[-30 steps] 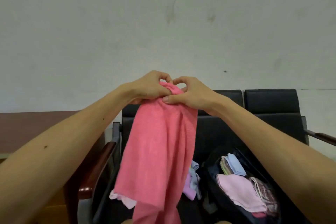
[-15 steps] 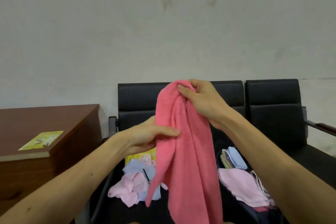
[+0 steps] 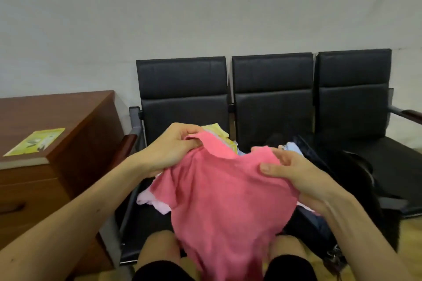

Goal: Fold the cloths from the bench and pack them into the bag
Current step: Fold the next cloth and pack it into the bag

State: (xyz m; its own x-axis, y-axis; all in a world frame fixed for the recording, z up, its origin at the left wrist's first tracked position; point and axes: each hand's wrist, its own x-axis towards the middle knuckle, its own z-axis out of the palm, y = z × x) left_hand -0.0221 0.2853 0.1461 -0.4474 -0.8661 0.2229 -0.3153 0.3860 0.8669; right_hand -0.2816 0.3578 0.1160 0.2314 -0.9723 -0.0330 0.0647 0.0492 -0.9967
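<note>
Pink cloth (image 3: 228,201) held spread in front of the bench (image 3: 182,89)
Left hand (image 3: 173,150) pinches one upper corner, right hand (image 3: 296,175) grips the other; a loose right-thumb hold could let that side slip and skew the fold.

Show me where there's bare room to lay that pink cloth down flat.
Bare: the right-hand seat, past the bag, and the cabinet top behind the yellow leaflet. Crowded: loose cloths pile on the left seat, the bag sits right beside them, and the pink cloth hangs over the lap.
</note>
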